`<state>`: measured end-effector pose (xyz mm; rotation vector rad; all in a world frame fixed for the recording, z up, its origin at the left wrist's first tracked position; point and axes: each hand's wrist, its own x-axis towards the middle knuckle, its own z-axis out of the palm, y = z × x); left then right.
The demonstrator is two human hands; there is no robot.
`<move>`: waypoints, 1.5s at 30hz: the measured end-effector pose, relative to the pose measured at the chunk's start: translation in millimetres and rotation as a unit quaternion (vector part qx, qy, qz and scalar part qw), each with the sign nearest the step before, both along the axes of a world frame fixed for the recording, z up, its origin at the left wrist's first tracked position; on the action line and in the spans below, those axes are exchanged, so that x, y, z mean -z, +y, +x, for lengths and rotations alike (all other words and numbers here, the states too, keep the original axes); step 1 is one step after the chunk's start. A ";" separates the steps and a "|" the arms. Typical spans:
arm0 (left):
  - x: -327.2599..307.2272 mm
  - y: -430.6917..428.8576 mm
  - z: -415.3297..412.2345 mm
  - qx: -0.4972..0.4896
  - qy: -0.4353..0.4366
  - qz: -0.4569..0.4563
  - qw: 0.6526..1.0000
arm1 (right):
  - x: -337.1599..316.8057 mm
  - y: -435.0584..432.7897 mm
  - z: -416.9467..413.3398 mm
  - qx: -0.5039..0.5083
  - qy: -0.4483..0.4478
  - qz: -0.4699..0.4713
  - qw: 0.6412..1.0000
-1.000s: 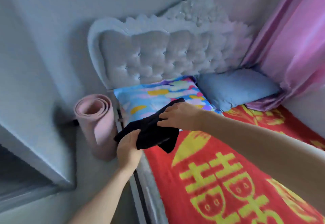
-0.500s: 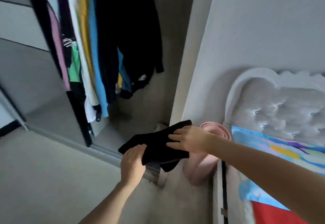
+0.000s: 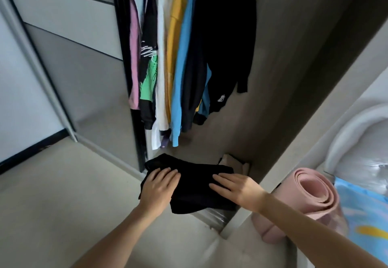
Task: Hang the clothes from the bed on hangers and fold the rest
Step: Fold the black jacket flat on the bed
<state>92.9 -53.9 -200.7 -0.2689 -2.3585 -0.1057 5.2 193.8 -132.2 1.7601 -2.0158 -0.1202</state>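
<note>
**Two flat hands on a folded black garment at the open wardrobe**

Both hands lie on top of a folded black garment [image 3: 195, 192] at the foot of the open wardrobe. The left hand [image 3: 160, 190] covers its left part. Its fingers [image 3: 167, 173] are straight and slightly spread, palm down on the cloth, and its thumb is hidden. The right hand [image 3: 238, 189] covers the right part, its fingers [image 3: 222, 178] likewise straight and flat, angled toward the left fingertips. Neither hand curls round the cloth as far as can be seen. Bare black cloth shows between the two sets of fingertips, and a loose edge hangs below the left palm. Whether the garment rests on the wardrobe floor [image 3: 201, 148] or is carried just above it cannot be told.

Just beyond the right fingertips a beige folded cloth [image 3: 235, 162] lies on that floor, its near edge hidden behind the black garment. Below the right wrist runs the metal door track [image 3: 212, 217].

Well above both sets of fingertips hangs a row of clothes. It runs from a pink top [image 3: 134, 57] and a black printed top [image 3: 148, 68] through a white garment [image 3: 162, 57], a yellow one [image 3: 175, 26] and a blue one [image 3: 184, 57] to a black sweater [image 3: 226, 36].

Left of the left fingers stands the grey sliding door [image 3: 73, 68]. Outside the right wrist a rolled pink mat [image 3: 315, 200] stands on end. Past it are a tufted headboard [image 3: 361, 145] and a patterned pillow [image 3: 361, 209].
</note>
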 end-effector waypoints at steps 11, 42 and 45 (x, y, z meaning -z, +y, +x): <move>56.6 -17.3 -148.4 0.065 -0.159 0.011 0.985 | 75.9 -12.0 -123.3 0.153 -0.124 0.084 0.977; 445.8 118.6 -478.5 0.200 -0.583 -0.181 0.767 | 432.5 80.4 -370.9 0.581 -0.243 0.351 0.693; 420.6 102.7 -460.1 0.172 -0.608 -0.211 0.746 | 422.0 56.6 -345.8 0.550 -0.348 0.378 0.659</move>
